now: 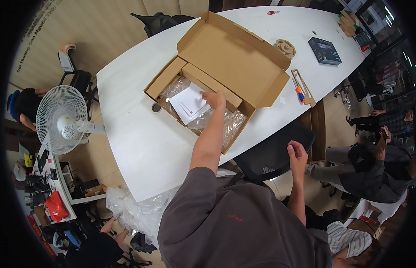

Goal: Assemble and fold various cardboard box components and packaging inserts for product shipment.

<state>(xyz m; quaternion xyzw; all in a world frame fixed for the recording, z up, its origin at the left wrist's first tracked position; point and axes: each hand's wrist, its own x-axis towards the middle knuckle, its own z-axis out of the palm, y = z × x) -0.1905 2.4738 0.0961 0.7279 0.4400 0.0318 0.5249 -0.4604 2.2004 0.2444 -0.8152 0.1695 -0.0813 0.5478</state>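
My left hand (214, 99) reaches into an open cardboard box (235, 49) on the white table, its fingers closed on the edge of a white paper booklet (189, 103). The booklet lies over clear plastic wrapping (235, 125) inside the box. Cardboard inserts (212, 85) line the box's far and left sides. The lid is folded back, away from me. Out to the right, beyond the table's near edge, my right hand (297, 154) hangs in the air with its fingers curled in and nothing visible in them.
On the table (132, 143) are a roll of brown tape (285, 48), a dark product box (324, 51), an orange-and-blue tool (300, 95) by a cardboard strip, and a small round container (156, 108). A black chair (275, 154) stands at the near edge; a fan (63, 120) is left.
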